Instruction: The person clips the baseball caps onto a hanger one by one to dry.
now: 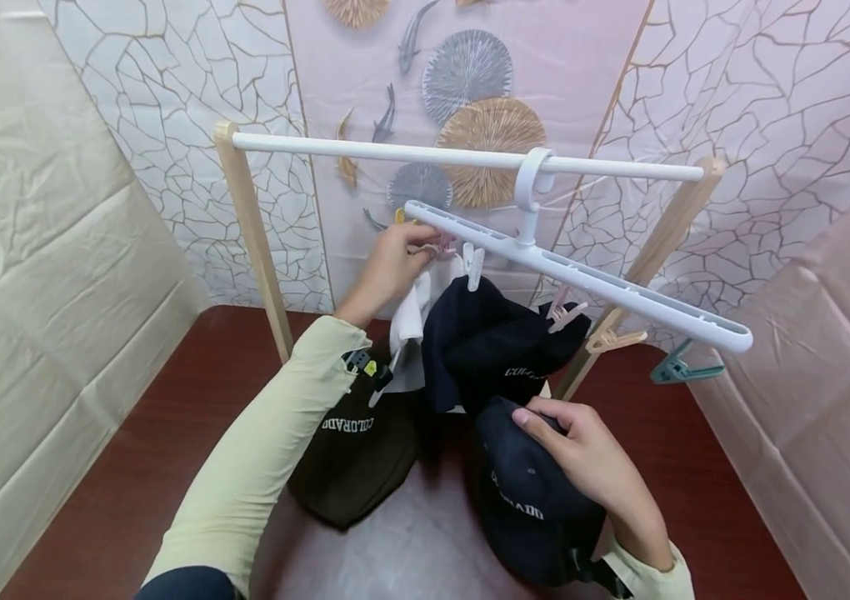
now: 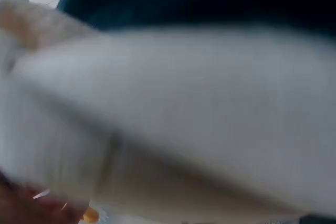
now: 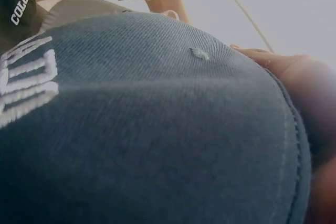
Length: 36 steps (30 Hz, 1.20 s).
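Observation:
My left hand [image 1: 392, 262] is raised to the left part of a white clip hanger [image 1: 582, 279], its fingers pinching a pink clip [image 1: 446, 243]. Just below that hand hangs a white cap [image 1: 412, 312], partly hidden. A dark navy cap [image 1: 481, 342] hangs under the hanger's middle, by a white clip [image 1: 473, 267] and another pink clip [image 1: 566, 312]. Lower right, my right hand [image 1: 582, 446] grips the edge of a navy cap [image 3: 157, 108] with white lettering, thumb on the outside. A dark brown cap [image 1: 353, 467] is below my left forearm. Cloth fills most of the left wrist view.
The hanger's hook [image 1: 533, 187] sits over a white rod [image 1: 365, 150] between wooden posts [image 1: 252, 233]. A beige clip [image 1: 615, 340] and a green clip [image 1: 683, 367] dangle at the hanger's right end. Fabric walls [image 1: 830, 333] enclose the reddish-brown table [image 1: 725, 508].

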Available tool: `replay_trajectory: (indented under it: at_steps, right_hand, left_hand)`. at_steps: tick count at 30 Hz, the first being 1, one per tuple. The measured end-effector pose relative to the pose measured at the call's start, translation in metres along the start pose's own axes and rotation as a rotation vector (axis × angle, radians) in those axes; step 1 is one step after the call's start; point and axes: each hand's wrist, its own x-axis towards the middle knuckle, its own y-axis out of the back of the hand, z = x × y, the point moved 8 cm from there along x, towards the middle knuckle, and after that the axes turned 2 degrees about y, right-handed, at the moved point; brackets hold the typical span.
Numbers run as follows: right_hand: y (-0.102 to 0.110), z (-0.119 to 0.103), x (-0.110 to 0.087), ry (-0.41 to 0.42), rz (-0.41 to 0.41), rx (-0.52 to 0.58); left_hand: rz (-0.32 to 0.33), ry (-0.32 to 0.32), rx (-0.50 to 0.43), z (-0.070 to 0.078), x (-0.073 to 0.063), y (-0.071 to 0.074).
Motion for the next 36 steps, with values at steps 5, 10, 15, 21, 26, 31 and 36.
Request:
replay_trajectory:
  at_steps: [5,10,15,21,26,31,36]
  right_hand:
    - [-0.002,0.0,0.0,-0.01,-0.014,0.015]
    - [-0.004,0.0,0.001,-0.008,-0.014,0.02]
    - [-0.006,0.002,0.002,-0.026,-0.017,0.021]
    - [-0.005,0.0,0.003,-0.015,-0.016,0.021]
    - [-0.002,0.0,0.003,-0.018,-0.009,0.025]
    - [-0.003,0.002,0.002,-0.053,-0.029,0.016]
    - [-0.005,0.002,0.002,-0.055,-0.04,-0.008]
  left_hand:
    - [0.048,-0.001,0.044,0.001,0.01,0.001]
    - [0.107,-0.051,0.037,0.001,0.019,0.006]
    - [0.19,-0.07,0.073,0.001,0.028,0.014]
    - [0.27,-0.078,0.175,0.0,0.028,0.022]
    - [0.287,-0.101,0.215,0.004,0.035,0.024]
    - [0.289,-0.1,0.203,0.001,0.045,0.025]
    - [0.232,-0.108,0.154,-0.005,0.047,0.02]
